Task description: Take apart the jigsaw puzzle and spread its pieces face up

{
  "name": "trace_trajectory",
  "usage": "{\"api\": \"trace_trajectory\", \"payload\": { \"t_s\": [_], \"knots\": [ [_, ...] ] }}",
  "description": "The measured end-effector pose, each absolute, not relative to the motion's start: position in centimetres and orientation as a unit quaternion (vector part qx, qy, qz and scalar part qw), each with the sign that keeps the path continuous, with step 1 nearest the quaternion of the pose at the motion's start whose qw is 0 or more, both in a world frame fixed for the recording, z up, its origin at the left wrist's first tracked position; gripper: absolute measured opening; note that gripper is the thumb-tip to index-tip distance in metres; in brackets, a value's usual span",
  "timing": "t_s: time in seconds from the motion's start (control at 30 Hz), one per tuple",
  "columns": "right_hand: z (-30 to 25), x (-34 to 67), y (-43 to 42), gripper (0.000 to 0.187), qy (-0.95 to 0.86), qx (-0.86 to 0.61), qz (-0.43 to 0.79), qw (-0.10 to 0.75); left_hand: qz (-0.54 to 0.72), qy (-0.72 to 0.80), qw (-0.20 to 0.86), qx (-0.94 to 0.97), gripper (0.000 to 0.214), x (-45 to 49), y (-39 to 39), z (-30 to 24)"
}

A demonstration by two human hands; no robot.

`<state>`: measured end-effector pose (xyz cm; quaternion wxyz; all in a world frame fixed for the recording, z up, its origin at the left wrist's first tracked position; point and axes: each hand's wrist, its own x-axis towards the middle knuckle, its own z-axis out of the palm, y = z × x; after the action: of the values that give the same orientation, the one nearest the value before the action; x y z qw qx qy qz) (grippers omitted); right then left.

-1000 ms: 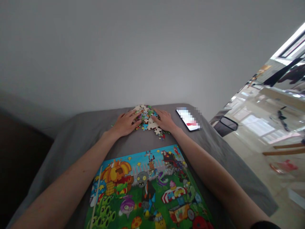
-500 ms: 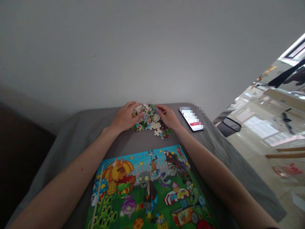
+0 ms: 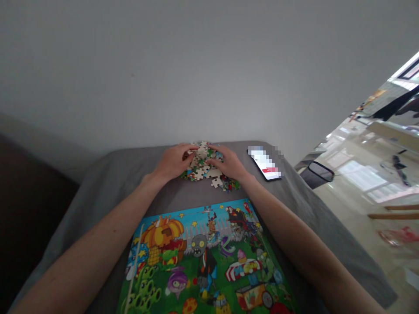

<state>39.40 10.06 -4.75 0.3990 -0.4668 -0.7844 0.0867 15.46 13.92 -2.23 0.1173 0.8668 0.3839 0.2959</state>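
A heap of loose jigsaw pieces (image 3: 203, 171) lies at the far side of the grey-covered table (image 3: 114, 183). My left hand (image 3: 170, 164) cups the heap's left side, its fingers curled over the top pieces. From the other side, my right hand (image 3: 230, 164) curls its fingers onto the heap in the same way. The fingertips of both hands nearly meet above the heap. A few pieces (image 3: 225, 184) lie spread by my right wrist. Close to me lies a colourful cartoon puzzle picture (image 3: 203, 257), flat between my forearms.
A phone (image 3: 266, 165) with a lit screen lies on the table just right of my right hand. A plain wall stands behind the table. To the right the table edge drops to a shiny floor with a dark bin (image 3: 317, 172).
Both hands have drawn inward and curled over the heap, pushing the pieces into a tighter pile. The view has shifted slightly.
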Motion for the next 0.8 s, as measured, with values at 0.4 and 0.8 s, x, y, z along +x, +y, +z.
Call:
{"api": "trace_trajectory", "payload": {
  "t_s": [0.4, 0.8],
  "knots": [
    [-5.2, 39.4, 9.9, 0.043, -0.8, -0.494, 0.087, 0.329, 0.141, 0.347, 0.113, 0.92, 0.072, 15.4, 14.0, -3.9],
    [-5.5, 39.5, 10.1, 0.048, -0.757, -0.574, 0.034, 0.311, 0.26, 0.384, 0.097, 0.881, 0.052, 15.7, 13.6, -2.8]
  ]
}}
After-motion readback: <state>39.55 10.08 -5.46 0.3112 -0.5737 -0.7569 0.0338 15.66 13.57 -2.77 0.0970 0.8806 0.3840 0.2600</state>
